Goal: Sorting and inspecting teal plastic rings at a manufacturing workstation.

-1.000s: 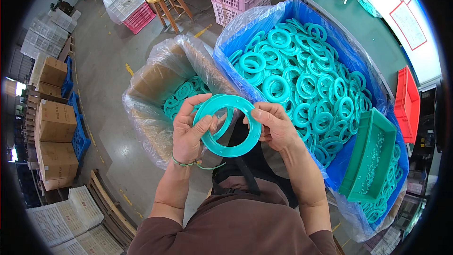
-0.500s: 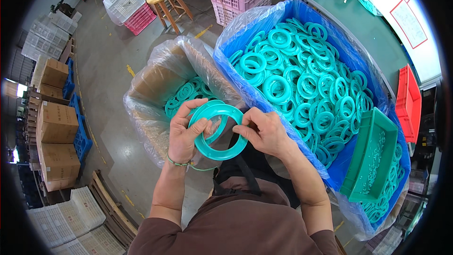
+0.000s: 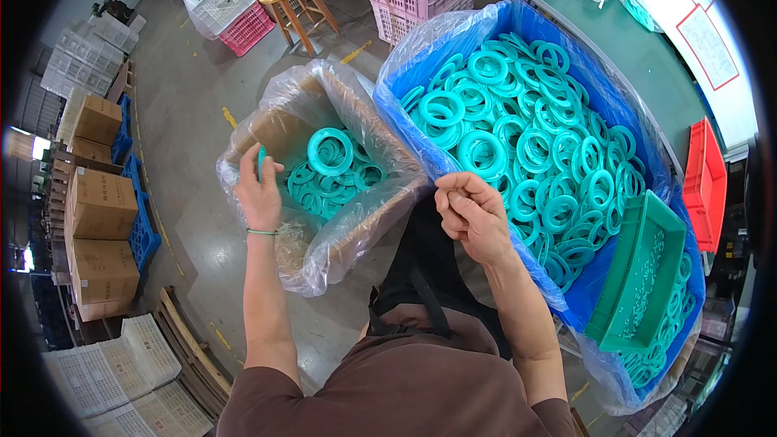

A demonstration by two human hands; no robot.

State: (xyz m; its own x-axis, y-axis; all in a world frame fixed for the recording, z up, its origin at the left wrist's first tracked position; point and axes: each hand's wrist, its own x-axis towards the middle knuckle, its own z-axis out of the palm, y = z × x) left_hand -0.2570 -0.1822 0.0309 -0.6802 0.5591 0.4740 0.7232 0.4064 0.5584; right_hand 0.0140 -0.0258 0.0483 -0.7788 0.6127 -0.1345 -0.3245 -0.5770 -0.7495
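Large teal ring (image 3: 331, 171) in the near box (image 3: 279, 101), a carton lined with clear plastic; it shows over the smaller-looking teal pile (image 3: 324, 196), cannot tell whether settled or falling; change from half a second ago: both hands had a ring between them, now they are apart and neither has one, so the handled piece looks to be this one, let go; one piece fewer in hand, by my reading.

Left hand (image 3: 261, 190) over the box's left edge, fingers loosely parted and raised; thin teal sliver (image 3: 261, 159) at the fingertips, cannot tell what it is or whether gripped; right hand (image 3: 473, 214) beside the edge of the blue-lined bin (image 3: 583, 307), fingers curled in, thumb against index; no ring in it, anything smaller would be hidden.

Bin heaped with teal rings (image 3: 534, 170); green tray (image 3: 613, 279) tilted on them, pale bits inside; red tray (image 3: 704, 186) beyond; green table (image 3: 647, 73) behind.
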